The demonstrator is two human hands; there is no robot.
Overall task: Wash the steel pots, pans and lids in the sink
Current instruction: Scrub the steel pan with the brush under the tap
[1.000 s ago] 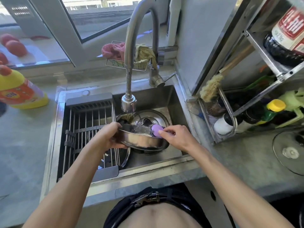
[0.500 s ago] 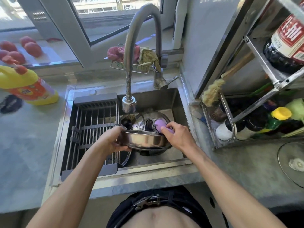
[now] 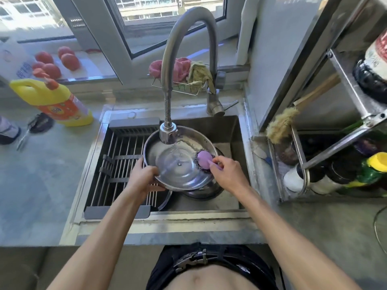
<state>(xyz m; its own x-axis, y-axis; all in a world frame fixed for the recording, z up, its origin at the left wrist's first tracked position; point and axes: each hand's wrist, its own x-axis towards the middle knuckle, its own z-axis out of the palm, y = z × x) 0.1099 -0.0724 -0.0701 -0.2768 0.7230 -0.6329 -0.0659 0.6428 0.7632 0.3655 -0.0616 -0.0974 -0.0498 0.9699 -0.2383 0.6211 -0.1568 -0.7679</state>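
Sink tight – hands grip lid rim, scrubber.

A round steel pan, shiny and shallow, sits at the centre of the frame over the sink, tilted so its wet inside faces up under the tap. A purple-handled steel scourer presses against its right inner wall. Beneath it, lower right, another steel pot lies partly hidden.

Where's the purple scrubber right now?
In the head view, the purple scrubber sits inside the steel pan's right rim, held by the right hand, over the sink.
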